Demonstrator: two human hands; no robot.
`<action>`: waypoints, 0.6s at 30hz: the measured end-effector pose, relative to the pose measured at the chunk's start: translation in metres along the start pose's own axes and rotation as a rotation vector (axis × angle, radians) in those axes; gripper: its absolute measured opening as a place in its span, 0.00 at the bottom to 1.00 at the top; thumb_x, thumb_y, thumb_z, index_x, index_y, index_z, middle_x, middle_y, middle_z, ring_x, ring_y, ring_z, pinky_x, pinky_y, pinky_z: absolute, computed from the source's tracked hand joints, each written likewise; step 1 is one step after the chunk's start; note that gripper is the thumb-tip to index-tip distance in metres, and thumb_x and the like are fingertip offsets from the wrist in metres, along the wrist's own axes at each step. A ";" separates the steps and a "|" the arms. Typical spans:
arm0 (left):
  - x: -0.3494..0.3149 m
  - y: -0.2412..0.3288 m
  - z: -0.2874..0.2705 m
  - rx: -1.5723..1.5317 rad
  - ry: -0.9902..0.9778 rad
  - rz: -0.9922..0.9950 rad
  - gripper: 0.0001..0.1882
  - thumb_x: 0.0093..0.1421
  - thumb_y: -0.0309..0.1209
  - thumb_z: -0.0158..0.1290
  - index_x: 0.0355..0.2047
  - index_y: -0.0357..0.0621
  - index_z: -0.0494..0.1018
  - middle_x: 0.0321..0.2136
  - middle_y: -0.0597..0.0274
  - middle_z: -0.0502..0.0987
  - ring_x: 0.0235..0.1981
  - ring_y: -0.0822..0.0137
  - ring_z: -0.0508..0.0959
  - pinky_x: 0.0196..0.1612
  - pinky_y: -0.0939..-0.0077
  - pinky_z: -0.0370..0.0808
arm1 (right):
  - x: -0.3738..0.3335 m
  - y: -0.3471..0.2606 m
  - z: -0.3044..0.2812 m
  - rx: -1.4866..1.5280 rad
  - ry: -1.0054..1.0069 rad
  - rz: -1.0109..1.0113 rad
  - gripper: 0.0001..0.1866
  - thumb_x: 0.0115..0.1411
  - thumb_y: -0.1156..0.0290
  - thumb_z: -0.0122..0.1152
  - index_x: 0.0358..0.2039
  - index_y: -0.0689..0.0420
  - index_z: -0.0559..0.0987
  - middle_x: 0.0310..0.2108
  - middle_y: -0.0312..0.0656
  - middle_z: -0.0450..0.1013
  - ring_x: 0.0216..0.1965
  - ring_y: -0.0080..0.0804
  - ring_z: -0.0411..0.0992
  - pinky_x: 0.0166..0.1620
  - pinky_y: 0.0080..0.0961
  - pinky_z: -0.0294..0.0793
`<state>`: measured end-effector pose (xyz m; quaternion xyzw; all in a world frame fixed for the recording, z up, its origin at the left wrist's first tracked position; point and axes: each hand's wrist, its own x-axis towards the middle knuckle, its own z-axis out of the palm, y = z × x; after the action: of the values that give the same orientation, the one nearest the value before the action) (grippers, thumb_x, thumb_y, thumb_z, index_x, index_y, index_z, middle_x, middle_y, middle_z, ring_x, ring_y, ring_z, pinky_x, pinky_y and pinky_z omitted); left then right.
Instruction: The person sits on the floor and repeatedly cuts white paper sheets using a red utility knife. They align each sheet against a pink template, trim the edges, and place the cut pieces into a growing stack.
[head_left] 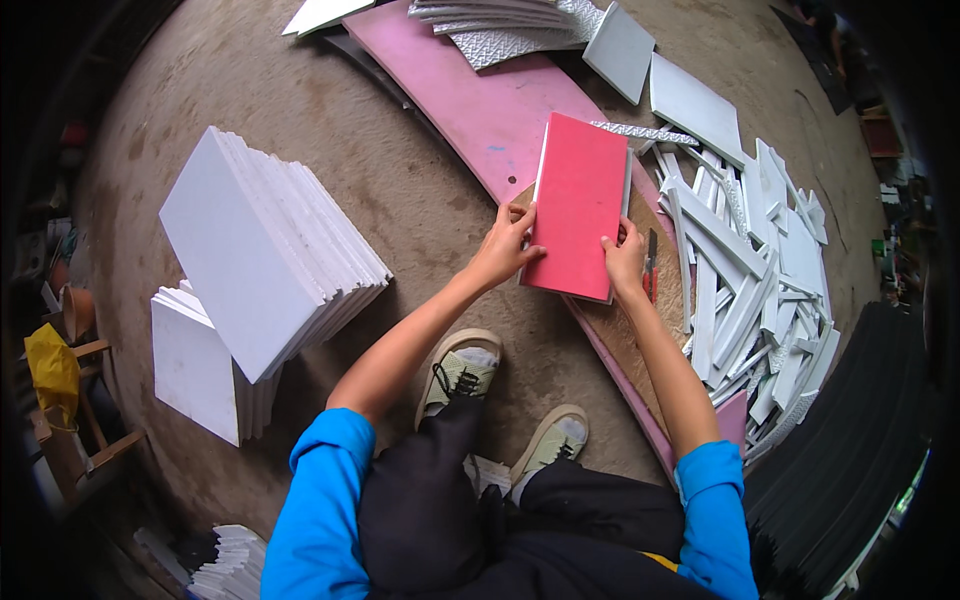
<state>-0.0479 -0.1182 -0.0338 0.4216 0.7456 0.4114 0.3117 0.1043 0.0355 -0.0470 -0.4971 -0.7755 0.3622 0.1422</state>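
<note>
A red rectangular sheet (585,200) lies in front of me, with white edges of a panel showing beneath it on both sides. My left hand (508,246) grips its lower left edge, thumb on top and fingers at the side. On the opposite edge my right hand (625,258) holds it the same way, the thumb pressed on the red face. Beside my right hand rests a knife with a red handle (652,275), partly hidden by the hand and forearm. Under the sheet are a brown board (612,325) and a long pink board (490,110).
Thick stacks of white panels (235,250) stand on the concrete floor at left. White offcuts (740,290) lie heaped at right, beside a black ribbed sheet (850,430). Textured white panels (520,45) sit at the pink board's far end. My shoes (465,370) are close to its edge.
</note>
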 end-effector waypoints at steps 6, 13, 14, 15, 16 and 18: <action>-0.003 -0.009 -0.003 0.023 -0.009 0.011 0.39 0.49 0.32 0.60 0.60 0.51 0.55 0.47 0.53 0.59 0.37 0.65 0.72 0.45 0.72 0.72 | 0.000 -0.014 -0.005 0.048 -0.043 0.050 0.25 0.49 0.76 0.60 0.49 0.62 0.67 0.46 0.49 0.61 0.45 0.37 0.67 0.49 0.28 0.67; 0.000 -0.001 -0.005 -0.082 -0.074 -0.016 0.41 0.48 0.28 0.60 0.61 0.51 0.53 0.47 0.51 0.59 0.38 0.65 0.72 0.46 0.72 0.72 | 0.007 0.009 -0.010 0.186 -0.041 0.018 0.25 0.46 0.78 0.63 0.47 0.63 0.69 0.42 0.48 0.68 0.39 0.34 0.73 0.44 0.24 0.73; 0.000 -0.001 -0.006 -0.081 -0.077 -0.015 0.41 0.48 0.27 0.60 0.61 0.51 0.53 0.48 0.50 0.59 0.38 0.65 0.72 0.46 0.73 0.72 | 0.008 0.009 -0.010 0.225 -0.045 0.015 0.25 0.45 0.79 0.63 0.46 0.64 0.69 0.41 0.48 0.69 0.39 0.34 0.73 0.44 0.24 0.73; 0.000 -0.001 -0.007 -0.081 -0.080 -0.014 0.41 0.47 0.27 0.60 0.61 0.50 0.53 0.48 0.50 0.59 0.38 0.65 0.72 0.46 0.73 0.72 | 0.009 0.009 -0.010 0.258 -0.063 0.027 0.25 0.45 0.79 0.63 0.46 0.64 0.69 0.41 0.48 0.70 0.40 0.34 0.73 0.44 0.24 0.73; -0.001 0.000 -0.007 -0.071 -0.080 -0.014 0.41 0.47 0.27 0.60 0.61 0.50 0.53 0.48 0.50 0.59 0.38 0.65 0.72 0.46 0.73 0.72 | 0.009 0.008 -0.011 0.291 -0.082 0.040 0.25 0.45 0.80 0.63 0.46 0.65 0.69 0.41 0.48 0.70 0.40 0.33 0.73 0.44 0.24 0.73; -0.001 0.003 -0.007 -0.053 -0.080 -0.013 0.42 0.47 0.27 0.60 0.61 0.50 0.53 0.47 0.51 0.59 0.38 0.65 0.72 0.47 0.73 0.72 | 0.010 0.007 -0.014 0.340 -0.110 0.062 0.25 0.44 0.81 0.62 0.45 0.66 0.69 0.40 0.48 0.71 0.40 0.32 0.73 0.44 0.24 0.73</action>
<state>-0.0519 -0.1204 -0.0281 0.4245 0.7239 0.4119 0.3551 0.1123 0.0518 -0.0434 -0.4690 -0.6940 0.5191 0.1703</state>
